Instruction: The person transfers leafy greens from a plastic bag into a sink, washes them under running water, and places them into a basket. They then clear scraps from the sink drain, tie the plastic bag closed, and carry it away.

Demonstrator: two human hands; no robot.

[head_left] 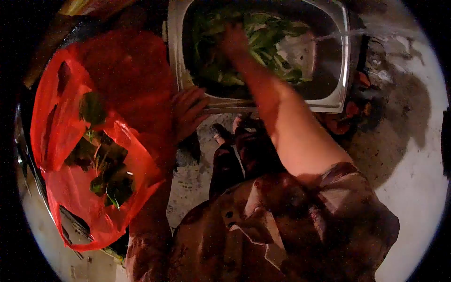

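My right hand (pixel 235 40) reaches into a metal sink basin (pixel 347 56), down among green leafy vegetables (pixel 265 40). Its fingers are dim and blurred, so whether they grip any leaves cannot be made out. At the basin's near left corner, my left hand (pixel 190 110) lies against the rim with its fingers stretched out. Beside my left forearm, a red plastic bag (pixel 145 164) hangs open, with dark green leaves (pixel 112 183) inside.
Right of the basin, several reddish objects (pixel 352 110) sit in shadow by a stained pale wall or floor (pixel 399 127). Below the basin, my feet (pixel 221 134) stand on a speckled floor (pixel 188 183). A thin pale stream, possibly water, crosses the basin's right side.
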